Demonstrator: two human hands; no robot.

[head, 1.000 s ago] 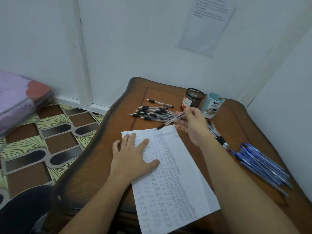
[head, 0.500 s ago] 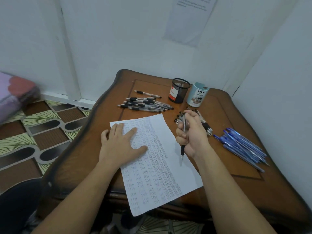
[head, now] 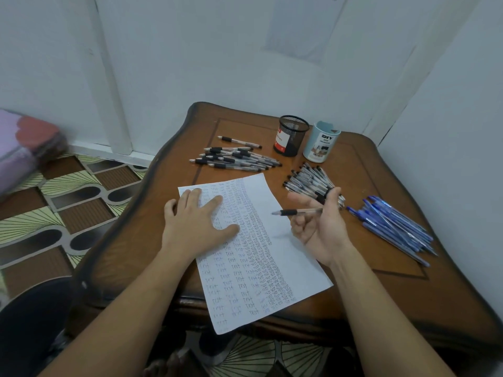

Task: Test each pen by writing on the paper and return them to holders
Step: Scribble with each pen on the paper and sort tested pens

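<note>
Plastic pen (head: 298, 212) held in right hand (head: 319, 229) fingers (head: 300, 223) lies crosswise, tip pointing left; left hand (head: 192, 229) lies flat on paper (head: 295, 257).

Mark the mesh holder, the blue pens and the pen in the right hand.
Mesh holder (head: 294, 138): head view, front wall.
Blue pens (head: 392, 227): head view, middle of pile.
Held pen (head: 288, 212): head view, black grip.
</note>
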